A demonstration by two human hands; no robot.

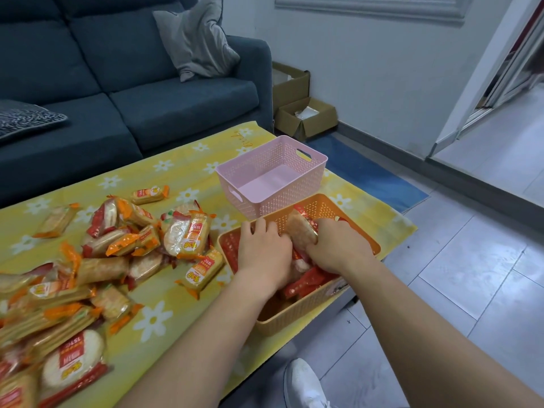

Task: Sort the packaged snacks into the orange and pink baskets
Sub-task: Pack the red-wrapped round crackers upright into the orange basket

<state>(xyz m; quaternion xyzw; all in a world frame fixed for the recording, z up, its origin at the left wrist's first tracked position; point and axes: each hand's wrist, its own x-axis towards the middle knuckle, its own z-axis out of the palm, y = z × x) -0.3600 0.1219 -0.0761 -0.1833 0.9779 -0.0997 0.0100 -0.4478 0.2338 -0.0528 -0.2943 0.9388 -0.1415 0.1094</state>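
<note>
Both my hands are inside the orange basket (297,315) at the table's right edge. My right hand (335,245) grips a red-wrapped rice cracker pack (300,234) with its fingers curled round it. My left hand (262,248) lies over more red-wrapped packs (309,282) in the basket; its fingers are bent down, and what they hold is hidden. Behind it stands the pink basket (312,172), with nothing inside. A pile of snack packs (117,245), orange-wrapped and red-wrapped, covers the left of the table.
The table carries a yellow cloth with white flowers (182,169). A blue sofa (132,92) stands behind it. Cardboard boxes (306,116) sit on the floor by the wall. My white shoe (303,384) shows below the table's edge on the grey tiles.
</note>
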